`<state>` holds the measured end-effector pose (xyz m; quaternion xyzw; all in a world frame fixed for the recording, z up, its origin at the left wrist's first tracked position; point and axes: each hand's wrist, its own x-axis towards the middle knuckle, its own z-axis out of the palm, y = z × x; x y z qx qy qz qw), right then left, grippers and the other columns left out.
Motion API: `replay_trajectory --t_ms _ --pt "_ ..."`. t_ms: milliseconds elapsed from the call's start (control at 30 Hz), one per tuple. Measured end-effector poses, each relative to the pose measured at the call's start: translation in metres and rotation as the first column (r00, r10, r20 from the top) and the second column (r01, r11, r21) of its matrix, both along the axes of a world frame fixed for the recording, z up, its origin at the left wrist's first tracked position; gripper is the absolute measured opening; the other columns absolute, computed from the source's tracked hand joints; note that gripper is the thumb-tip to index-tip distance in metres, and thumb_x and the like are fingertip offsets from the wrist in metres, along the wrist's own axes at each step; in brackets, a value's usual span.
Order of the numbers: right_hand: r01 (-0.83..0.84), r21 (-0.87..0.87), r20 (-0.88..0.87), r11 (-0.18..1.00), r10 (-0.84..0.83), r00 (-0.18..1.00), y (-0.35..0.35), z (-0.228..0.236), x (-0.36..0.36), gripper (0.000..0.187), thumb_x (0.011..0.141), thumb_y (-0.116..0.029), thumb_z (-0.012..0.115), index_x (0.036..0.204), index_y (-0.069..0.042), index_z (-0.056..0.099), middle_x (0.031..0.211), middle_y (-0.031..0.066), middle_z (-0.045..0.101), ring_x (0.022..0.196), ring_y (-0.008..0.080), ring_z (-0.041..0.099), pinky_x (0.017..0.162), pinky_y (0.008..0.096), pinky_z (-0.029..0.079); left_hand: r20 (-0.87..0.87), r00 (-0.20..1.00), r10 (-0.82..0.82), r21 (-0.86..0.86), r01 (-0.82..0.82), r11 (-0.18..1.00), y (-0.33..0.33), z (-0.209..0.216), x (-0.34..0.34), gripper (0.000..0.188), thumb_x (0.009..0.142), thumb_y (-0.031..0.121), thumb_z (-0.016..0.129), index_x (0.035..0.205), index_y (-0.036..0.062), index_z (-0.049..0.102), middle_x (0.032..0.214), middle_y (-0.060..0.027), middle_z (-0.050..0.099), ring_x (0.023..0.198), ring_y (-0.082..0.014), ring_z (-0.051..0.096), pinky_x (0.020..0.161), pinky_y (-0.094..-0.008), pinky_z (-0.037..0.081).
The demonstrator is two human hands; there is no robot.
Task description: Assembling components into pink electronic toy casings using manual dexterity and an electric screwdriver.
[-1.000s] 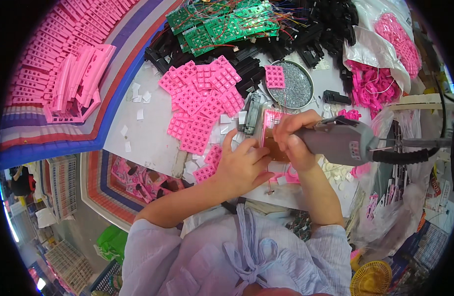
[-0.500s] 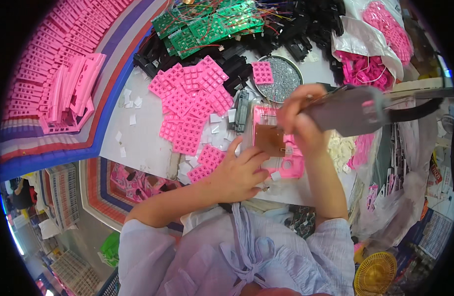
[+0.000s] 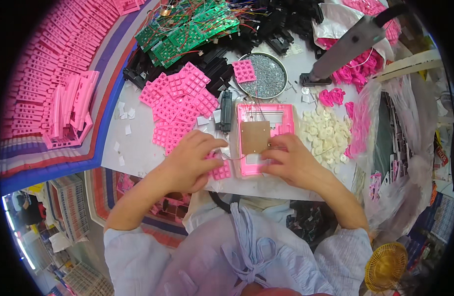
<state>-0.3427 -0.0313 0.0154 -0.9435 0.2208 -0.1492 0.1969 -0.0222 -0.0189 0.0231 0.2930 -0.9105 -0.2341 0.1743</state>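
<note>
A pink plastic case (image 3: 242,148) lies open in front of me in a clear holder, a brown circuit board (image 3: 255,137) with thin wires resting inside it. At its right side my right hand (image 3: 296,160) has bent fingers over the board's edge and the lower case, closed around a thin wire (image 3: 237,159). That wire runs leftward toward my left hand (image 3: 190,160), which hovers left of the case with curled, parted fingers. Beneath the left fingertips is a pink keypad sheet (image 3: 221,172), partly covered. Above right hangs a grey electric screwdriver (image 3: 348,48), out of both hands.
A pile of pink keypads (image 3: 175,106), a black part (image 3: 226,111), and a round tin of screws (image 3: 264,74) surround the case. Green circuit boards (image 3: 195,32) lie behind; white discs (image 3: 328,133) are right. Pink casings (image 3: 71,108) fill a striped bin leftward.
My right hand has let go of the screwdriver, which now hangs upper right, and come down to the case. My left hand has moved left off the board and case.
</note>
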Motion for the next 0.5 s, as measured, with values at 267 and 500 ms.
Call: replay_trajectory --t_ms 267,500 --pt "0.196 0.127 0.136 0.972 -0.213 0.967 -0.011 -0.024 0.028 0.014 0.078 -0.015 0.073 0.089 -0.009 0.065 0.106 0.0042 0.061 0.11 0.035 0.051 0.096 0.0465 0.043 -0.126 0.934 0.335 0.142 -0.318 0.938 0.019 -0.029 -0.058 0.022 0.079 0.011 0.068 0.101 0.0098 0.069 0.086 -0.005 0.063 0.079 -0.0239 0.06 0.076 -0.0426 0.044" --pt "0.264 0.161 0.133 0.951 -0.285 0.949 -0.01 -0.026 0.034 0.016 0.079 -0.017 0.07 0.088 -0.006 0.065 0.11 0.0087 0.06 0.112 0.0381 0.049 0.096 0.0479 0.043 -0.158 0.914 0.373 0.52 -0.244 0.819 0.002 -0.03 -0.057 0.011 0.084 0.016 0.07 0.091 0.0064 0.07 0.078 -0.0065 0.065 0.068 -0.0226 0.061 0.069 -0.0361 0.044"
